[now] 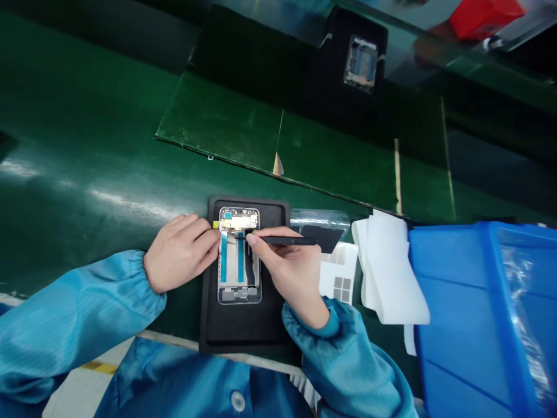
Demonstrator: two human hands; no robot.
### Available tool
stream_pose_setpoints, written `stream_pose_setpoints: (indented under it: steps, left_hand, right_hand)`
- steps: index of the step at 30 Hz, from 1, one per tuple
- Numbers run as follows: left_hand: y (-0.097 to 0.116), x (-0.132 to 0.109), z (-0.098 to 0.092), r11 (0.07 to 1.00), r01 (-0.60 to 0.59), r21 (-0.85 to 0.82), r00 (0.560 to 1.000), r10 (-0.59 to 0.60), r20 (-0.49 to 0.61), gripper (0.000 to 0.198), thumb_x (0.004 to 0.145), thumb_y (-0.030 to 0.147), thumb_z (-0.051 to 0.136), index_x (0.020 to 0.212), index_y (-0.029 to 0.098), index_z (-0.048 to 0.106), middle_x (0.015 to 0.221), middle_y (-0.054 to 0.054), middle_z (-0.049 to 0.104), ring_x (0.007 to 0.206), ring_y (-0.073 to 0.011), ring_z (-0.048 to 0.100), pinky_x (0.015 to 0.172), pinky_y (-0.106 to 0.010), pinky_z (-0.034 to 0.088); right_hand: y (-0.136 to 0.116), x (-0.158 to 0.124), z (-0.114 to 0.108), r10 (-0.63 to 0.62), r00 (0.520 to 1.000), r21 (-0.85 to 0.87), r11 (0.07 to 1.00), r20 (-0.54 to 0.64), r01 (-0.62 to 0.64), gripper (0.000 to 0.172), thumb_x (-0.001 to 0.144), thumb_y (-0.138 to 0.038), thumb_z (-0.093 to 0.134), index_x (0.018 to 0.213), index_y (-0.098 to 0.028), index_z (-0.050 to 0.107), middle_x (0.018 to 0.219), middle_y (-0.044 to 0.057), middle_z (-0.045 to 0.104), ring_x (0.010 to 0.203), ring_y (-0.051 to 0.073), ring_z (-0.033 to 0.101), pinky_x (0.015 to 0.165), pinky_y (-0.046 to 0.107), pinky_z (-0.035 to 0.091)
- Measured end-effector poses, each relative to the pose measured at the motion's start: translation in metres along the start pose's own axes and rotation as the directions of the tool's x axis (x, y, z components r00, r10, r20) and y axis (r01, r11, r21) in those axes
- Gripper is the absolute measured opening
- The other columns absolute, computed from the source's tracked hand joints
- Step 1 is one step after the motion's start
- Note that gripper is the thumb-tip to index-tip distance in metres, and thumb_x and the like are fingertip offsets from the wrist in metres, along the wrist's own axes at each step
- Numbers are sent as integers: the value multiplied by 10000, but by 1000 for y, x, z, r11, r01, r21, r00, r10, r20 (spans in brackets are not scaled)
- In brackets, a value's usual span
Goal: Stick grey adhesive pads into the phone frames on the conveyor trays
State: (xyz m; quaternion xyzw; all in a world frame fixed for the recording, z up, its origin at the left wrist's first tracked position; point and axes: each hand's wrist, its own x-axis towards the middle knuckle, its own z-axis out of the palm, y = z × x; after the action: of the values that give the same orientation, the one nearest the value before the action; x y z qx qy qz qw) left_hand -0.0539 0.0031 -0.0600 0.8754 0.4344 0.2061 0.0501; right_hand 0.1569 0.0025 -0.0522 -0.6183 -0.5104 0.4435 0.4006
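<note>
An opened phone frame (239, 255) with blue flex strips lies in a black tray (246, 325) at the near edge of a green belt. My left hand (180, 252) rests on the tray's left side, fingers curled, fingertips touching the frame's upper left edge near a small yellow tab (216, 224). My right hand (291, 270) pinches a thin black tool (282, 240). Its tip sits on the upper part of the frame. Both arms wear blue sleeves.
A blue plastic bin (483, 313) stands at the right. White sheets (387, 267) and a gridded label sheet (339, 273) lie between bin and tray, with a clear bag (319, 223) behind. Farther up the belt, a second black tray holds another phone frame (361, 62).
</note>
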Motion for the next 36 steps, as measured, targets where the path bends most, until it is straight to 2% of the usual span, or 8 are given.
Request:
stream_pose_setpoints:
  steps: [27, 33, 36]
  left_hand:
    - [1, 0, -1, 1000, -8, 13, 1000, 9, -10, 174, 955, 204, 532, 872, 153, 676, 793, -56, 664, 740, -194, 568, 666, -350, 469]
    - [0, -2, 1, 1000, -2, 14, 1000, 2, 9, 166, 952, 206, 539, 895, 153, 686, 810, -60, 662, 756, -199, 572, 675, -354, 470]
    - [0, -2, 1, 1000, -2, 11, 1000, 1, 7, 162, 948, 218, 547, 967, 155, 696, 853, -70, 665, 784, -200, 574, 693, -356, 473]
  right_hand:
    - [1, 0, 1, -26, 1000, -19, 1000, -10, 25, 121, 758, -311, 821, 785, -210, 760, 769, 30, 769, 622, 177, 712, 572, 277, 606]
    - [3, 0, 1, -26, 1000, -24, 999, -7, 26, 128, 754, -319, 823, 790, -213, 760, 764, 30, 767, 629, 179, 710, 581, 281, 605]
    - [3, 0, 1, -30, 1000, -27, 999, -9, 30, 132, 758, -325, 820, 791, -214, 759, 762, 30, 767, 629, 180, 710, 581, 282, 603]
